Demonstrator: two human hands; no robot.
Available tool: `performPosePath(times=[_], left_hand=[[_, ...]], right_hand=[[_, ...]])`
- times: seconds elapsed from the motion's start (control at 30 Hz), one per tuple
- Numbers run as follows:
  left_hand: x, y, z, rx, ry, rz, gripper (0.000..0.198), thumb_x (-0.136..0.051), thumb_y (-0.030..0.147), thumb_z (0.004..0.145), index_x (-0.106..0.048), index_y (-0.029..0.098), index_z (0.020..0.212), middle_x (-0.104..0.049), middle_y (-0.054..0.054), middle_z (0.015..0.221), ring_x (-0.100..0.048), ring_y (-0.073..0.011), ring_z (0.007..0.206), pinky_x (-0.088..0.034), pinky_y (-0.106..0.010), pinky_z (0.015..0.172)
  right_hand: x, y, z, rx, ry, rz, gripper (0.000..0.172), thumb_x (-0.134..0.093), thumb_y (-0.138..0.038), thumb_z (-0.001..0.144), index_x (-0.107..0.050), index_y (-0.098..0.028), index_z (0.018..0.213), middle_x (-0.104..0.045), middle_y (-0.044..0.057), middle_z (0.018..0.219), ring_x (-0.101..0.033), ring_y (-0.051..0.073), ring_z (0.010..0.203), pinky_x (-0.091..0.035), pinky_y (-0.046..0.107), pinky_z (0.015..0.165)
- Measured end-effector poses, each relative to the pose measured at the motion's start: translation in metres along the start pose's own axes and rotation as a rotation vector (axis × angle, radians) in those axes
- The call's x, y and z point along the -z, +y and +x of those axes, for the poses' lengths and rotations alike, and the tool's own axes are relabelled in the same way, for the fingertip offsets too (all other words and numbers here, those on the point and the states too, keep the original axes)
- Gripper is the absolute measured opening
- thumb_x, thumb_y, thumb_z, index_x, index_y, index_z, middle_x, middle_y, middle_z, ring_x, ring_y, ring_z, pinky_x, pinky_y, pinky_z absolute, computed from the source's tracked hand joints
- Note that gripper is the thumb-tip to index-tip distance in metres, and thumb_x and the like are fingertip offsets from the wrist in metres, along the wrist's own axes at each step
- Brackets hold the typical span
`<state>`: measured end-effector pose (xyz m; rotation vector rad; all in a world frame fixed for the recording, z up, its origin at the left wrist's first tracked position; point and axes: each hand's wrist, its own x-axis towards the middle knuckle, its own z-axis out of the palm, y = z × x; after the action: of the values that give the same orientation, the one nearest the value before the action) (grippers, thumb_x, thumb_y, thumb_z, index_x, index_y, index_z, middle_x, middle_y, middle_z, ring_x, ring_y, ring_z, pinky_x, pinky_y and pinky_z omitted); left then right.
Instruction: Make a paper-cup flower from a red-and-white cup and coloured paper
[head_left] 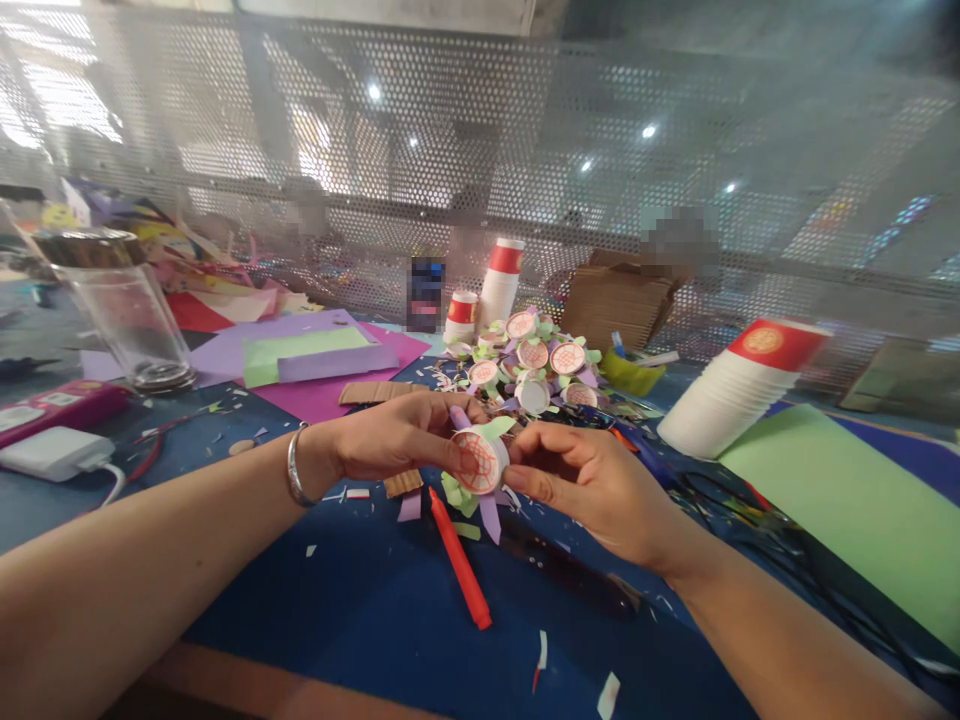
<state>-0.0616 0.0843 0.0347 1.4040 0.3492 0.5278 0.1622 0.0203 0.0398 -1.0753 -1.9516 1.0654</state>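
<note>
Between my two hands is a small paper-cup turtle (478,462), a white cup base with orange-red lines drawn on it and green and purple paper flaps. My left hand (409,435) grips its left side, thumb on the drawn face. At the right edge, the thumb and fingers of my right hand (574,480) pinch the rim. Below lies a red marker (461,565) on the blue tabletop (337,610). Just beyond my hands, a pile of similar cup turtles (533,354) is heaped up; some have orange-red lines, and one shows a plain white face.
Stacked paper cups (720,405) lean at the right beside green paper (862,500); two upright stacks stand behind the pile. A glass jar (127,310), white charger (56,453) and purple paper (217,355) are at left. Perforated metal screen (510,130) runs along the back. Paper scraps litter the table.
</note>
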Motion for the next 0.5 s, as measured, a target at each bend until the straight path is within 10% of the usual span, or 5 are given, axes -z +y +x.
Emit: performPosePath(times=[0.5], left_hand=[[-0.0018, -0.0033, 0.0021, 0.009, 0.004, -0.071, 0.02, -0.078, 0.012, 0.078, -0.061, 0.012, 0.09, -0.075, -0.005, 0.079, -0.071, -0.0135, 0.073, -0.056, -0.024, 0.072]], right_hand=[[0.0015, -0.002, -0.0024, 0.014, 0.002, 0.02, 0.02, -0.07, -0.038, 0.09, -0.065, -0.019, 0.086, -0.058, -0.003, 0.077, -0.05, 0.011, 0.071, -0.041, 0.023, 0.064]])
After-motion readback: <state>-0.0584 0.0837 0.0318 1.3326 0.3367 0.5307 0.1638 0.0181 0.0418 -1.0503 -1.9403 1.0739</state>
